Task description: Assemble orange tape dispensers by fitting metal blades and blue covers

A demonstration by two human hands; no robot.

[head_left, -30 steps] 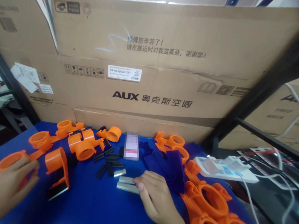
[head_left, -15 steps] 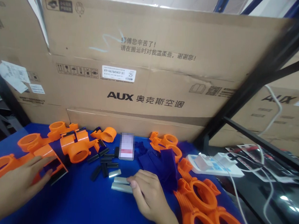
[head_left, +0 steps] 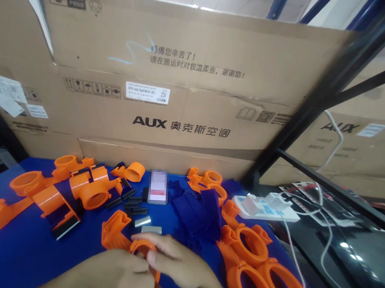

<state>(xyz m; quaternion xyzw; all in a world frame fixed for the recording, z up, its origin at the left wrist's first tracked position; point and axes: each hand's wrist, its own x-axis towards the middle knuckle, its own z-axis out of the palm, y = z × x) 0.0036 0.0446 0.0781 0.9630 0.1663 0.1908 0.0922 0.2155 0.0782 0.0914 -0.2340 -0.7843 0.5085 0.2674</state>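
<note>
Both my hands are at the near middle of the blue table, closed around an orange plastic tape dispenser (head_left: 114,231). My left hand (head_left: 116,271) wraps its near side, fingers curled. My right hand (head_left: 181,261) grips the ring from the right, thumb and fingers on its rim. The dispenser's angled head points away to the left; part of the ring is hidden by my hands. Just beyond my right fingers lie a silver metal strip (head_left: 151,229) and another shiny strip (head_left: 142,221). Several black strips (head_left: 140,211) lie behind them.
Orange dispensers with black edges (head_left: 56,208) lie at left. More orange dispensers (head_left: 251,246) are piled at right. Dark blue pieces (head_left: 193,213), a phone (head_left: 158,187) and a white power strip (head_left: 266,210) with cables sit farther back. A cardboard box (head_left: 182,96) stands behind.
My left hand has let go of the black-edged dispenser at left and moved right. My right hand has left the silver strips; both hands now hold another orange dispenser. The view shifted slightly.
</note>
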